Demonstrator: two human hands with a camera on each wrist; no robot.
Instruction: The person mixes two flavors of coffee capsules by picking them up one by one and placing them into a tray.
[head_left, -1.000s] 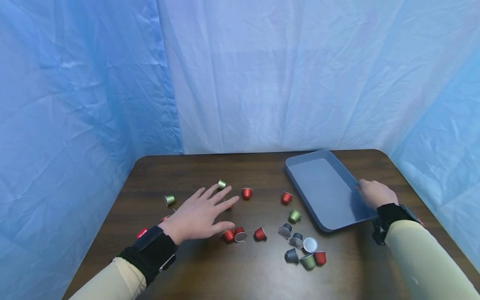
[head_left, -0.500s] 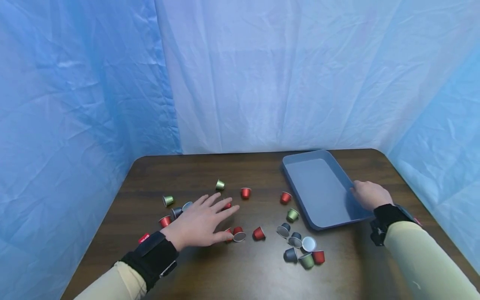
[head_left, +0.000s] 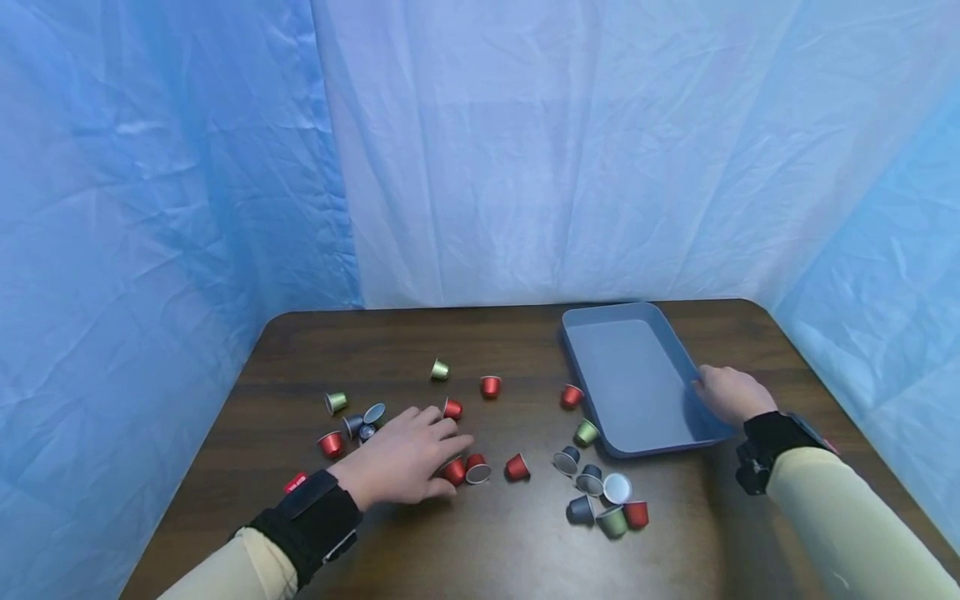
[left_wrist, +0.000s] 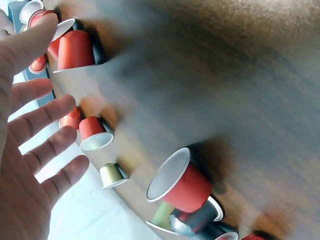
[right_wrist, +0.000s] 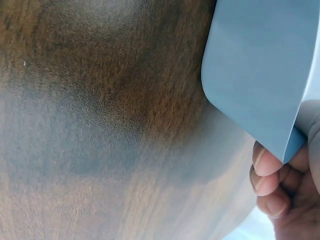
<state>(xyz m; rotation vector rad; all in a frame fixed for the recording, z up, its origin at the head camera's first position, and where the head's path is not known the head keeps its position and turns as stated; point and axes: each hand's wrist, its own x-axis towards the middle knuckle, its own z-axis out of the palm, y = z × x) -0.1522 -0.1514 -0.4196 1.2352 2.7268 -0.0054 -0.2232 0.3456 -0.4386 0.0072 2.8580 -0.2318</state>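
My right hand (head_left: 731, 395) grips the right rim of a shallow blue-grey tray (head_left: 637, 375). In the right wrist view, curled fingers (right_wrist: 267, 182) lie under the tray's edge (right_wrist: 260, 85). The left hand (head_left: 405, 454) is over the coffee capsules, its fingers loosely spread with nothing held between them. Just right of its fingertips lie a red capsule (head_left: 453, 471) and another red capsule (head_left: 477, 468) showing its silver lid. Beyond the fingers is one more red capsule (head_left: 452, 408). In the left wrist view, a red capsule (left_wrist: 76, 50) sits near the thumb; contact cannot be told.
Left of the left hand are a red capsule (head_left: 331, 444), a green capsule (head_left: 336, 402) and several dark ones. A green capsule (head_left: 586, 432) lies by the tray's near left corner. Several mixed capsules cluster around a white-lidded one (head_left: 617, 488). Blue-white sheets (head_left: 480, 150) surround the brown table (head_left: 360, 350).
The tray has shifted a little left with my right hand. My left hand has moved down and towards me, with its fingers less outstretched, uncovering capsules behind it.
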